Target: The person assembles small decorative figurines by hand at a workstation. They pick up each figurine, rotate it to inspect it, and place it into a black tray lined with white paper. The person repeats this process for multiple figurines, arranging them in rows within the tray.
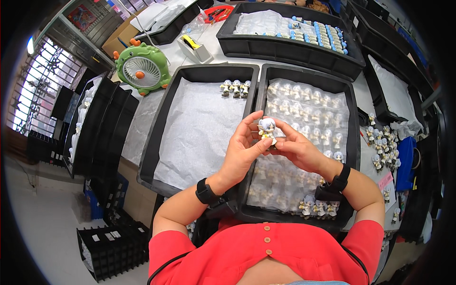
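Note:
Between my two hands, above the inner edges of two black trays, is a small figurine with pale hair and a white outfit. My left hand grips it from the left, thumb at its base. From the right, my right hand closes fingers and thumb on its lower part. The left tray is lined with white tissue, and three like figurines stand at its far right corner. Rows of such figurines lie under a translucent sheet in the right tray; several at its near right corner are uncovered.
A green fan and a tape dispenser stand beyond the left tray. Another black tray holds blue-and-white pieces at the back. Loose figurines crowd the table at right, beside a blue bin. Stacked trays rise at left.

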The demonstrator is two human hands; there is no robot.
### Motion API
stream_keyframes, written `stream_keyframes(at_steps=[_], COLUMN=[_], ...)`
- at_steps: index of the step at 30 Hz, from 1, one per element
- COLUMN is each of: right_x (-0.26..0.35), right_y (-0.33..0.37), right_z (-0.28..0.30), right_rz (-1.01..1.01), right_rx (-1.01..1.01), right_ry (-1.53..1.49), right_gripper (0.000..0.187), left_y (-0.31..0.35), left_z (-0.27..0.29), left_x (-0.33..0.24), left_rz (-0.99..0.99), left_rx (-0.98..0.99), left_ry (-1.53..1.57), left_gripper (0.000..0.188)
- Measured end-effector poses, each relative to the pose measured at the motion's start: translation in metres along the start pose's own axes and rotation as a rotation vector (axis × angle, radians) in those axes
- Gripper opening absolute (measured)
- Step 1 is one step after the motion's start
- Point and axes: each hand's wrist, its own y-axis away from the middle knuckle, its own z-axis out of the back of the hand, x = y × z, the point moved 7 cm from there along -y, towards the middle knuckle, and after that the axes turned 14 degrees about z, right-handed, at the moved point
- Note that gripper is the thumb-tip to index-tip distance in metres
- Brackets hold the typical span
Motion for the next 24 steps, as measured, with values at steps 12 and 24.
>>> stream_keyframes(at_steps=[12, 24], right_x=[0.029, 0.058], right_y=[-0.001, 0.003], right_z=[0.000, -0.019], right_rz=[0.386, 0.672], right_rx=[0.001, -0.042], right_ry=[0.664, 1.025], right_gripper=[0.051, 0.049], left_y=[0.002, 0.004], left_z=[0.000, -0.003], left_x=[-0.006, -0.009], left_rz=[-0.131, -0.093], left_rx=[0.016, 0.042], left_ry=[-0.072, -0.006], left_gripper=[0.051, 0.048])
